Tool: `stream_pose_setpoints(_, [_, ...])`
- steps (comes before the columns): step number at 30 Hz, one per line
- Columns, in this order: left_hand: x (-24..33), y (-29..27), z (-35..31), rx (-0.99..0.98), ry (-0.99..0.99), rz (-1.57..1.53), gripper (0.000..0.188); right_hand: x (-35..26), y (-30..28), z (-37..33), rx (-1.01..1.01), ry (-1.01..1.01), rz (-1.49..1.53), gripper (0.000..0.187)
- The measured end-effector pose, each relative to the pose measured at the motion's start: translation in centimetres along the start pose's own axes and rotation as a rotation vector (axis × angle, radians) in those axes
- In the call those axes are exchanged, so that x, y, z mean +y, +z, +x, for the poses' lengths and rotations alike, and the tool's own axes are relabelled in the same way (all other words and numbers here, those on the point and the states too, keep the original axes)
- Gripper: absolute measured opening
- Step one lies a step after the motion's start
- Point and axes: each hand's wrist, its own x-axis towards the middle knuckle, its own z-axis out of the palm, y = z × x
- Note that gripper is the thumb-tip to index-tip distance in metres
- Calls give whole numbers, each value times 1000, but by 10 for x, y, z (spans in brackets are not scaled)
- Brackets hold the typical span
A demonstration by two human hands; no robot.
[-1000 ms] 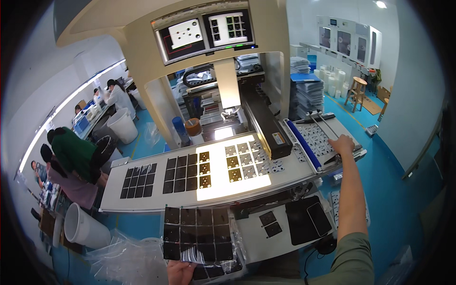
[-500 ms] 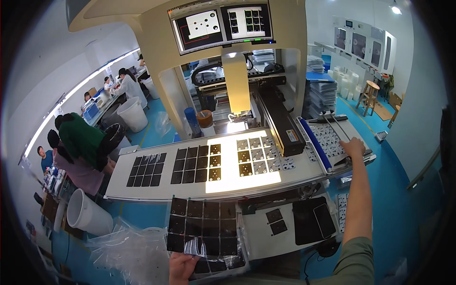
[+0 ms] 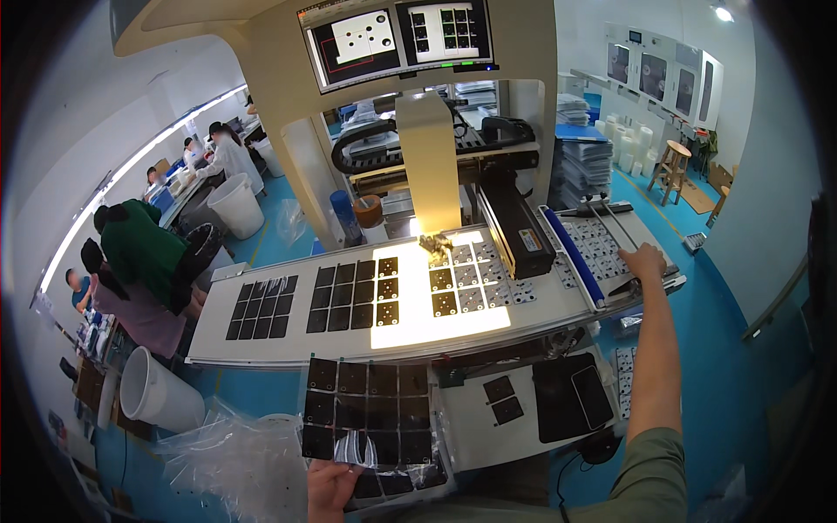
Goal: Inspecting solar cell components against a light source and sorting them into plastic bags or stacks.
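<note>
Black-tiled sheet (image 3: pixel 368 403): pinching by lower edge with left fingers (image 3: pixel 345 472), likely sparing the faces. With right fingers (image 3: pixel 629 255) beyond blue roller (image 3: pixel 572 256), cannot tell whether gripping.

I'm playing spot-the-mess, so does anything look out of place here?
A crumpled heap of clear plastic spreads left of the left hand, messy-looking compared with the neat rows of black squares. Another piece of clear plastic lies loose on the blue floor near a white bin. I can't see spills or damage.
</note>
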Motion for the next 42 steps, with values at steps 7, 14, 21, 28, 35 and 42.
stream_pose_setpoints(7, [-1,-2,0,7,12,11,29,0,-3,-2,-14,-18,2,80])
stream_pose_setpoints(14, [-5,-18,5,-89,26,-40,24,-2,-10,-7,-85,-48,78,78])
stream_pose_setpoints(21, [0,7,-1,-31,8,1,44,-1,-2,-3,2,-4,10,78])
stream_pose_setpoints(28, [-5,-14,2,-58,8,-1,57,-1,-2,-4,5,-11,6,79])
stream_pose_setpoints(35, [-9,-35,11,-154,2,20,54,0,-2,-5,-40,-76,61,79])
stream_pose_setpoints(42, [2,7,-9,32,-29,109,25,1,-1,-3,6,-18,14,79])
